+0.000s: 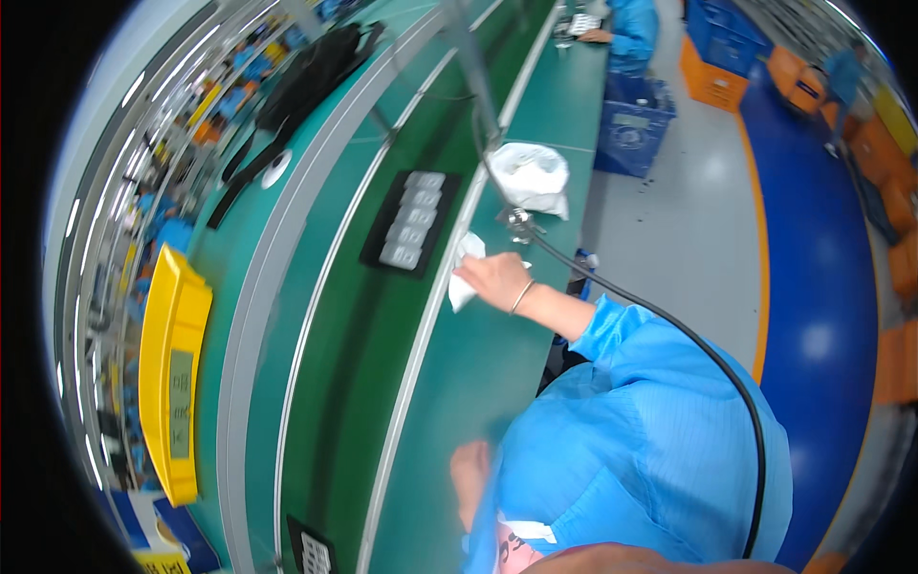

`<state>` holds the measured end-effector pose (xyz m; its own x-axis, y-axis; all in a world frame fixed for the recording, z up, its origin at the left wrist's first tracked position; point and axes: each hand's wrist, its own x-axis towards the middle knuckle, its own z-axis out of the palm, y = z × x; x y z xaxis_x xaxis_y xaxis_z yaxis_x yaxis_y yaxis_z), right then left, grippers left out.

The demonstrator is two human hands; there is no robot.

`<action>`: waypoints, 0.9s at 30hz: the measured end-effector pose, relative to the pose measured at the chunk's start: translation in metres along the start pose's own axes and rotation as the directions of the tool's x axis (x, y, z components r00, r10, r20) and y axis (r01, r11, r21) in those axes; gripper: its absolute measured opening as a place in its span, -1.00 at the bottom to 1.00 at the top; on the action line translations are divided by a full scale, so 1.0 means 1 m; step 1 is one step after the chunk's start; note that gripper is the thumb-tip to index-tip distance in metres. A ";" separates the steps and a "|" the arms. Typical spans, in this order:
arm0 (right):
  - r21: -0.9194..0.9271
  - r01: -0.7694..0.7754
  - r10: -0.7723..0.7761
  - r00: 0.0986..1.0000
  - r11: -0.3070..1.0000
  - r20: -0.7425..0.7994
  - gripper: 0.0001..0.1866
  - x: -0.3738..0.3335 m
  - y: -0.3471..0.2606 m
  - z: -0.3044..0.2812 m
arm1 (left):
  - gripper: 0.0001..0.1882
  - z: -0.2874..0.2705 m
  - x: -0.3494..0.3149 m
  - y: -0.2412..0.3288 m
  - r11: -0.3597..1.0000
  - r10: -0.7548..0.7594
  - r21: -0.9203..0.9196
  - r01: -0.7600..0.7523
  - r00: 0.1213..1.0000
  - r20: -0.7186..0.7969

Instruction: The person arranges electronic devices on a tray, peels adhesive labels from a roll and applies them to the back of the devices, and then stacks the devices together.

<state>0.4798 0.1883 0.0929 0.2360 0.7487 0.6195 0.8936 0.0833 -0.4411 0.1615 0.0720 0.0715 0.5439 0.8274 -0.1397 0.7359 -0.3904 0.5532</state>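
Observation:
My right hand (495,279), with a bangle at the wrist, is closed around a crumpled white cloth or sheet (463,292) at the near edge of the conveyor. Its exact material cannot be made out. Lower down, my left hand (469,476) is close to the green worktop (459,402), and its fingers are blurred and partly hidden by my blue smock. On the dark green belt lies a black tray (394,215) bearing several pale, flat rectangular pieces. Just beyond my right hand sits a white plastic bag (532,180), its mouth gaping.
A metal clamp fitting (519,225) on a dark cable hangs near my right hand. Another black tray (311,550) shows at the bottom. Across the belt are a yellow bin (174,373) and a black bag (311,77). Blue crates (633,124) and a co-worker (631,33) are farther along.

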 end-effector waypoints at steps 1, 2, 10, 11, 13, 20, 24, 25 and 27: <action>-0.034 -0.010 0.011 0.999 0.999 0.037 -0.72 -0.012 -0.010 -0.002 | -0.82 0.000 0.004 -0.007 1.000 0.005 0.026 -0.008 0.996 0.089; -0.031 0.008 -0.005 0.994 0.999 0.111 -0.72 -0.028 -0.020 0.001 | -0.82 0.006 0.009 -0.015 0.998 0.065 0.020 -0.068 0.991 0.116; 0.144 0.202 -0.247 0.842 0.969 0.479 -0.64 -0.141 -0.115 -0.007 | -0.54 0.013 0.056 -0.019 0.817 0.391 -0.399 -0.415 0.909 -0.145; 0.074 0.123 -0.143 0.873 0.990 0.467 -0.63 -0.137 -0.112 -0.018 | -0.60 0.012 0.057 -0.021 0.811 0.462 -0.383 -0.442 0.886 -0.043; 0.057 0.040 -0.058 0.932 0.998 0.359 -0.64 -0.131 -0.105 -0.030 | -0.67 0.010 0.059 -0.017 0.809 0.456 -0.430 -0.400 0.890 0.030; 0.009 -0.014 0.014 0.999 1.000 0.036 -0.65 -0.105 -0.090 -0.043 | -0.87 0.019 0.075 -0.014 0.839 0.447 -0.331 -0.431 0.894 -0.031; 0.106 0.079 -0.088 0.992 0.991 0.088 -0.64 -0.070 -0.096 -0.029 | -0.86 0.014 0.065 -0.035 0.909 0.273 -0.272 -0.315 0.945 -0.183; 0.139 0.113 -0.129 0.986 0.984 0.109 -0.65 -0.061 -0.096 -0.023 | -0.85 0.011 0.064 -0.037 0.916 0.247 -0.273 -0.295 0.949 -0.195; 0.153 0.198 -0.212 0.974 0.968 0.081 -0.69 -0.041 -0.096 -0.012 | -0.81 0.001 0.053 -0.037 0.942 0.172 -0.249 -0.226 0.960 -0.219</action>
<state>0.3891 0.1418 0.1180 0.0100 0.7647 0.6444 0.8536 0.3292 -0.4039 0.1633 0.1301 0.0425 0.5608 0.8158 0.1411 0.4702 -0.4542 0.7567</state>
